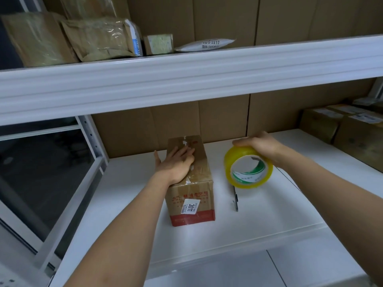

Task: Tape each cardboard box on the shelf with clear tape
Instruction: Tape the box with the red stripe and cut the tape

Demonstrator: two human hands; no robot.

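A small brown cardboard box [191, 195] with a white "3011" sticker stands on the white lower shelf [128, 193]. My left hand [176, 162] lies flat on the box's top, fingers straight, thumb out to the left. To the right, my right hand [259, 146] grips a yellowish roll of clear tape [247, 167] from above, holding it on edge just over the shelf, its core facing me.
A thin dark tool, like a pen or cutter [235, 199], lies on the shelf under the roll. More cardboard boxes [350, 131] stand at the far right. The upper shelf [186, 79] carries wrapped parcels [99, 40] and a white mailer [205, 45].
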